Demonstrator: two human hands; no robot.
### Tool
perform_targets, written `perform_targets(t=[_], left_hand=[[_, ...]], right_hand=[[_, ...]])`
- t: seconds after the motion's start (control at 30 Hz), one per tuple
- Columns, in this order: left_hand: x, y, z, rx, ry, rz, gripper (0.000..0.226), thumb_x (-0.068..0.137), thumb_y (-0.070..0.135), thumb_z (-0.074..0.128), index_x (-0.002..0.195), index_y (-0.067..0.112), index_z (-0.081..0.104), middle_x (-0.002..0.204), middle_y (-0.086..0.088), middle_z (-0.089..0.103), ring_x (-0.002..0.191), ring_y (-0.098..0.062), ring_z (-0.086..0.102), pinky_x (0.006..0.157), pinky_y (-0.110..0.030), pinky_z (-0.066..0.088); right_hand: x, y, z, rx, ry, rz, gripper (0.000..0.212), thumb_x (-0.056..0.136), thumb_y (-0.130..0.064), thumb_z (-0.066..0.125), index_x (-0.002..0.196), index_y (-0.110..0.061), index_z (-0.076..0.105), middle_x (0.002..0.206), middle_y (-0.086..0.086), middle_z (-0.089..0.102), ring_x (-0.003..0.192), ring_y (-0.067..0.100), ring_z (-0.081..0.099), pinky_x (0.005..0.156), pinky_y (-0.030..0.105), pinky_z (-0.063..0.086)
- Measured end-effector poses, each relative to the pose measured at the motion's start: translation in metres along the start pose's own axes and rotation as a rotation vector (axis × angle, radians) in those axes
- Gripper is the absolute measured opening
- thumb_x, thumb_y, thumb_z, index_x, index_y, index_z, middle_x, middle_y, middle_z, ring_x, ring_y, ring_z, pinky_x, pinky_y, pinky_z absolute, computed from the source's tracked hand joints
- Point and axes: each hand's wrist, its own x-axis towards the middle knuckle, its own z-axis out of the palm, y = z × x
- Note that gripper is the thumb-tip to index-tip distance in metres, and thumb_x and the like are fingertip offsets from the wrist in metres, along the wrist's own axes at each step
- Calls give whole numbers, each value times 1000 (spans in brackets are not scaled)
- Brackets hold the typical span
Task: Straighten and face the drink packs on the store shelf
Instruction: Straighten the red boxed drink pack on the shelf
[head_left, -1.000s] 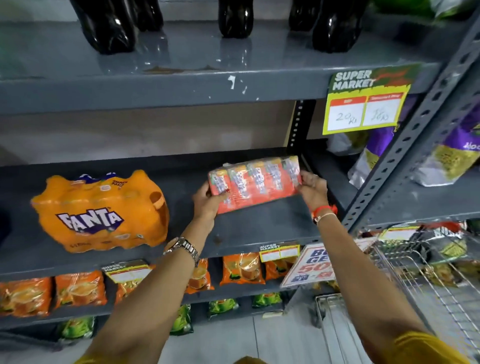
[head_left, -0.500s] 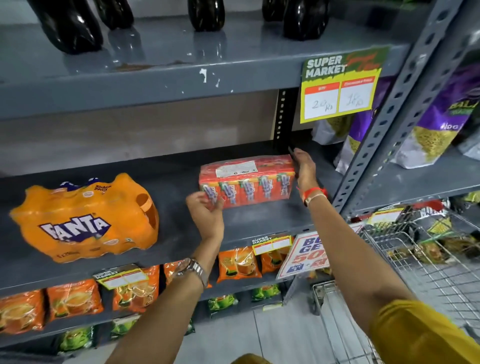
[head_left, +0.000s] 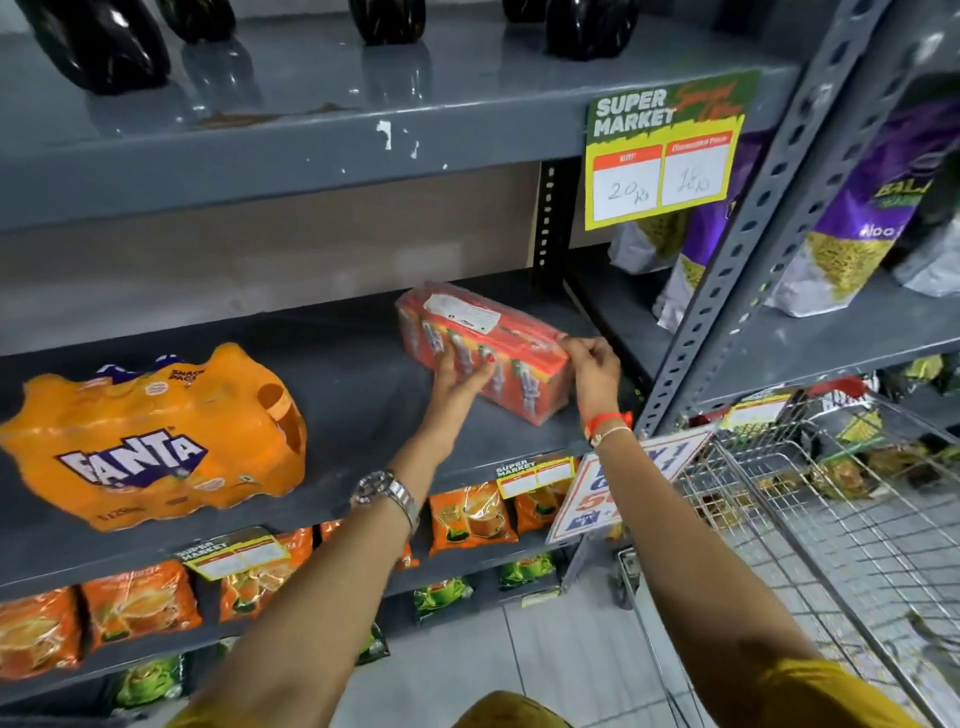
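A red shrink-wrapped pack of small juice cartons lies on the grey middle shelf, angled so its near end points to the front right. My left hand presses flat against its front face. My right hand pinches the pack's near right corner. An orange Fanta multipack sits on the same shelf to the left, apart from both hands, its logo facing me.
Dark bottles stand on the shelf above. A price sign hangs from that shelf's edge. Purple snack bags fill the right bay behind a grey upright. A wire trolley stands at lower right. Orange sachets line the lower shelf.
The red pack has gone from being held up to resting on the shelf, then turned at an angle. My left hand moved onto its front, my right hand to its near corner.
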Motion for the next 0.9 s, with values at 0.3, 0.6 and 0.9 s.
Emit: perform_targets(t=[0.3, 0.6, 0.9], left_hand=[[15, 19, -56, 17, 8, -47, 43, 87, 0, 55, 129, 8, 52, 126, -11, 60, 102, -16, 61, 84, -23, 51], [-33, 3, -44, -130, 780, 122, 28, 89, 5, 55, 114, -7, 53, 107, -14, 56, 102, -22, 54, 94, -31, 42], [-43, -7, -15, 43, 629, 112, 35, 89, 22, 59, 114, -2, 59, 119, -20, 53, 94, -7, 48, 79, 5, 31]], right_hand=[[-122, 34, 58, -231, 246, -133, 25, 82, -47, 54, 71, -25, 47, 73, -9, 56, 67, 7, 53, 62, 30, 40], [-57, 14, 61, -11, 111, -101, 31, 89, -19, 45, 64, -16, 63, 55, -11, 65, 55, 1, 59, 58, 26, 44], [56, -13, 54, -309, -195, 105, 40, 90, -33, 52, 122, -8, 55, 119, 11, 61, 111, 29, 57, 91, 31, 42]])
